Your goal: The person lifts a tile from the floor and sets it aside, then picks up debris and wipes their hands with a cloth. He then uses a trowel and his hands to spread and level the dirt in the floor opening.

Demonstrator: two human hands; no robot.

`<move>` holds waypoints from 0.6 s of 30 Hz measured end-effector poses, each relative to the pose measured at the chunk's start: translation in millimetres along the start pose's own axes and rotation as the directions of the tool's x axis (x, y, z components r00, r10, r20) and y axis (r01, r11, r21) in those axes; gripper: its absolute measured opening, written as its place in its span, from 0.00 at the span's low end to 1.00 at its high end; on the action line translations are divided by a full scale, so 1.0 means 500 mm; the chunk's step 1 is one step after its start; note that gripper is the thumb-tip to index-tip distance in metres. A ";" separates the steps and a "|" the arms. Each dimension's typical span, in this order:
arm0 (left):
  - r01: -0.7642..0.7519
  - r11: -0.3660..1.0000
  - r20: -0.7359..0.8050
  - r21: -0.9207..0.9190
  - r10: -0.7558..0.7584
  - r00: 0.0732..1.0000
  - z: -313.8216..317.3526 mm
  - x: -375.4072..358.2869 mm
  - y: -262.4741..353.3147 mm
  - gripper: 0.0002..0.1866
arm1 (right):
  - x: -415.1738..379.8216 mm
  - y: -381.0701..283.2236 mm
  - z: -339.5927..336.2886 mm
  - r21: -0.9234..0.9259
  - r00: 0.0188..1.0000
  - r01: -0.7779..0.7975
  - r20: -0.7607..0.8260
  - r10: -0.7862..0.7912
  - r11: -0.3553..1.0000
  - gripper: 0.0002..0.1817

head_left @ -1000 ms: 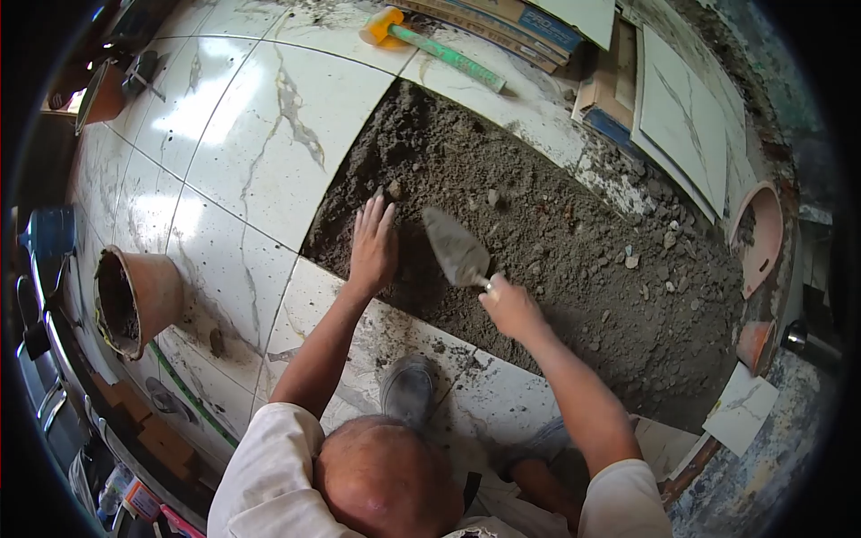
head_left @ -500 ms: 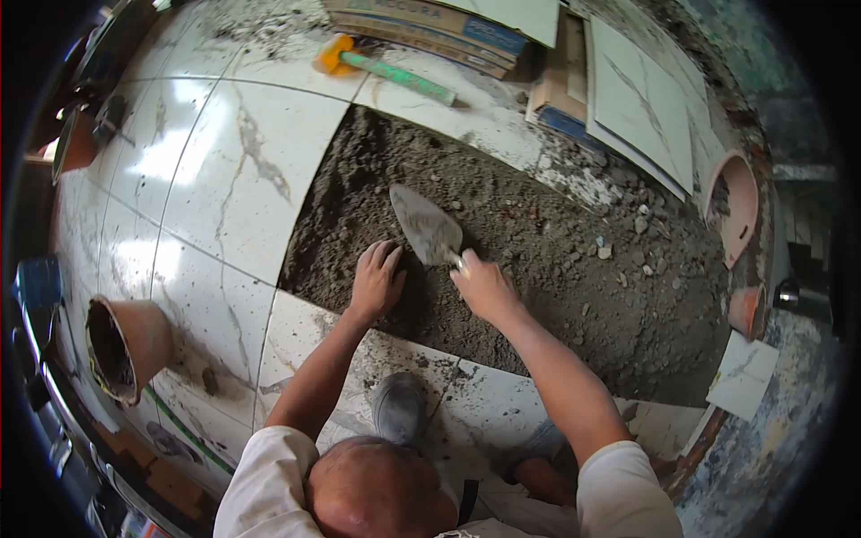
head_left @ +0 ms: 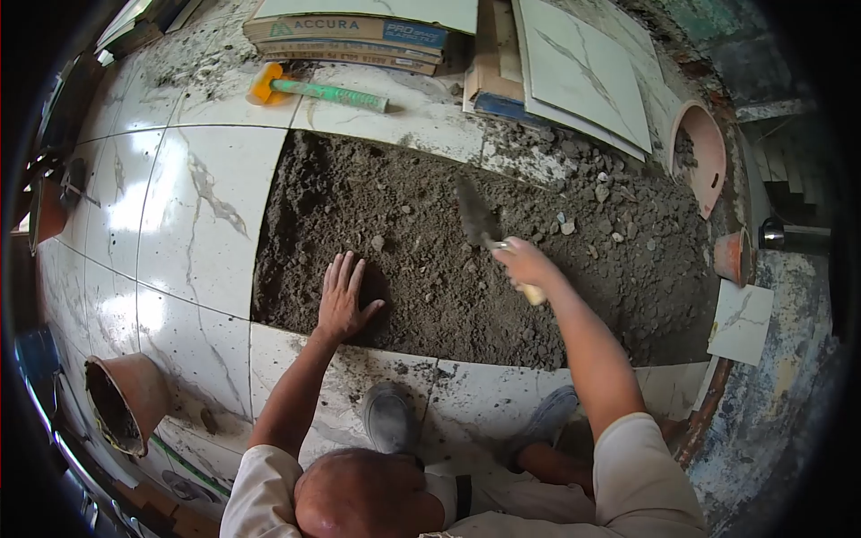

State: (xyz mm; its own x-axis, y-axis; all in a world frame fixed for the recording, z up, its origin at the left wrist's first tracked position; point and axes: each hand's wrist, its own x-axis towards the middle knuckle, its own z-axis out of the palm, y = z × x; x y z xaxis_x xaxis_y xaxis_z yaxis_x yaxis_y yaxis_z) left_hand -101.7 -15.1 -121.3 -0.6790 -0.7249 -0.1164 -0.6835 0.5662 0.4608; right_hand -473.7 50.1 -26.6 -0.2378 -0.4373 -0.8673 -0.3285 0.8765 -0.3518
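My right hand (head_left: 527,264) is closed around the pale handle of a pointing trowel (head_left: 478,213), whose dark blade is turned edge-on over the mortar bed. Below the hand the handle's end sticks out. My left hand (head_left: 343,296) lies flat with fingers apart on the near left part of the bed, close to its tile edge. The grey, crumbly mortar (head_left: 430,269) fills a rectangular gap between white marbled floor tiles (head_left: 202,197). Small stones and lumps lie on its surface, mostly toward the right.
A rubber mallet (head_left: 327,94) with orange head and green handle lies on the far tiles. Behind it are tile boxes (head_left: 350,34); loose tiles (head_left: 587,72) lean at the far right. A clay-coloured bucket (head_left: 130,403) lies tipped at left, a pink basin (head_left: 700,157) at right.
The trowel has moved right, and its blade has turned from flat to edge-on. My left hand has spread its fingers and pressed flat on the mortar. The view has shifted slightly.
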 end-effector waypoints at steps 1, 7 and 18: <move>-0.017 1.000 -0.062 -0.011 0.017 0.998 0.004 0.001 0.000 0.48 | 0.007 0.004 0.017 -0.012 1.000 -0.011 0.016 0.012 1.000 0.40; -0.033 0.997 -0.145 -0.070 0.022 0.989 0.014 0.002 -0.006 0.47 | -0.015 -0.046 -0.049 -0.246 0.995 0.064 0.096 -0.041 0.967 0.28; 0.003 0.999 -0.194 -0.038 -0.011 0.981 0.023 0.041 0.006 0.47 | -0.015 -0.062 0.033 -0.158 0.982 0.155 -0.082 -0.169 0.975 0.14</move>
State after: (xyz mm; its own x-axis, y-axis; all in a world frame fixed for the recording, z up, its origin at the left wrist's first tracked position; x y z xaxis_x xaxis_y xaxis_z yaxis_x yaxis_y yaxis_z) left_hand -120.8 -23.7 -132.3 -0.6069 -0.7931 0.0514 -0.6750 0.5486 0.4934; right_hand -446.8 29.6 -14.8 -0.2531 -0.5941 -0.7635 -0.5013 0.7555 -0.4218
